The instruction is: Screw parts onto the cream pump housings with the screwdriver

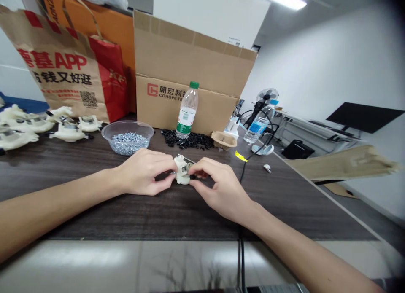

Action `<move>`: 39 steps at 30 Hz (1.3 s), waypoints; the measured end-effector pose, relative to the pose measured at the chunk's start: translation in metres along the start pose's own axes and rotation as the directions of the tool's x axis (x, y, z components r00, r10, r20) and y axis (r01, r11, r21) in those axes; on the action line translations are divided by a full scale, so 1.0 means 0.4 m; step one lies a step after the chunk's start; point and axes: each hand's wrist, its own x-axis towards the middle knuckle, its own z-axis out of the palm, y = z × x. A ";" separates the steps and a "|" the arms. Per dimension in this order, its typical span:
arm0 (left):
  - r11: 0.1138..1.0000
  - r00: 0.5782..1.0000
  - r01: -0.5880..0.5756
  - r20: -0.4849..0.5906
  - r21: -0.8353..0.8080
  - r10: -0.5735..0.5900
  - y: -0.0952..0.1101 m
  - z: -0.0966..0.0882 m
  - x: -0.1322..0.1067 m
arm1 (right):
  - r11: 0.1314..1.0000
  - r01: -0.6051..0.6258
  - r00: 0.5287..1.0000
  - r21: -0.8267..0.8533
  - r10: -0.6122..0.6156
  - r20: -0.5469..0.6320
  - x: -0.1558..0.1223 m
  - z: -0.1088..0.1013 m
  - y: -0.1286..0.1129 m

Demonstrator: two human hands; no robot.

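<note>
A small off-white plastic part (182,170) with a dark metal insert is held just above the dark table, between my two hands. My right hand (218,181) pinches its right side with thumb and forefinger, over a round greyish piece and a black tip. At the part's left side, my left hand (148,170) is closed in a pinch. A tiny shiny screw (173,173) shows at those fingertips, close against the part; whether it has entered a hole cannot be made out. Behind my left hand stands a clear plastic bowl (109,137) of small silver screws.
Small black pieces (202,141) lie heaped around a green-capped bottle (187,111). Several similar off-white parts (68,132) sit at left, before a paper bag (72,69). A cardboard box (196,65) stands behind. A black cable (243,170) crosses the table at right, near an earbud (267,168).
</note>
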 end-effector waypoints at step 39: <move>0.999 0.991 -0.033 -0.129 0.014 0.034 -0.004 -0.008 0.003 | 0.981 -0.181 0.977 0.068 0.188 -0.097 0.004 -0.016 0.017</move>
